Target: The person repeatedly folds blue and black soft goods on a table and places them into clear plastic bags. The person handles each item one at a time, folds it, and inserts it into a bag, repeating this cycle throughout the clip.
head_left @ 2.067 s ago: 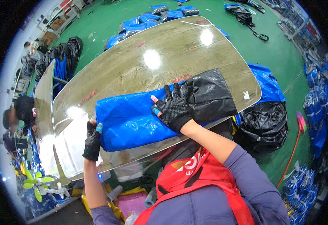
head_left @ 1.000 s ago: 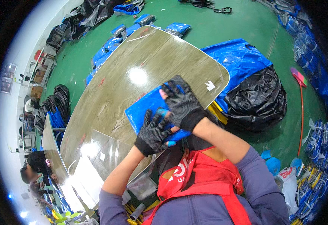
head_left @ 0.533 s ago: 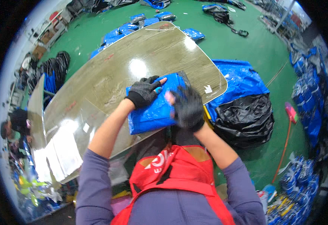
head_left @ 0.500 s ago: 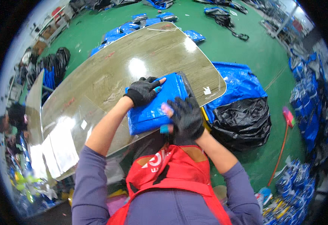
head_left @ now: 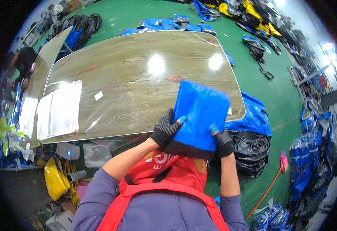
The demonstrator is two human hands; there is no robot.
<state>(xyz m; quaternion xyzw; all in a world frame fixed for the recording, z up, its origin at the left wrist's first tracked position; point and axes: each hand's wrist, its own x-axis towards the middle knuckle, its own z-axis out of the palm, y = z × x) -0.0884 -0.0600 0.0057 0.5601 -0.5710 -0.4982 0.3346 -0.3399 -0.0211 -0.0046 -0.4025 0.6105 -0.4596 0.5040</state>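
A folded blue sheet with a black strip along its near edge, perhaps a tarp, is held up tilted over the table's near right part. My left hand, in a dark ribbed glove with bare fingertips, grips its left side with the thumb on top. On its right side my right hand, gloved the same way, clasps the edge, thumb also on top. The fingers of both hands are mostly hidden beneath the folded sheet. Under it lies the glossy wood-patterned table.
White paper sheets lie on the table's left. Blue packets rest on the floor beyond it. A blue and black bag stands at right, near a broom. Yellow items sit below the table's left side.
Both hands have lifted the folded blue sheet off the table and turned it, drawing it to the right. My left hand has moved from its top to its left edge. The view has shifted.
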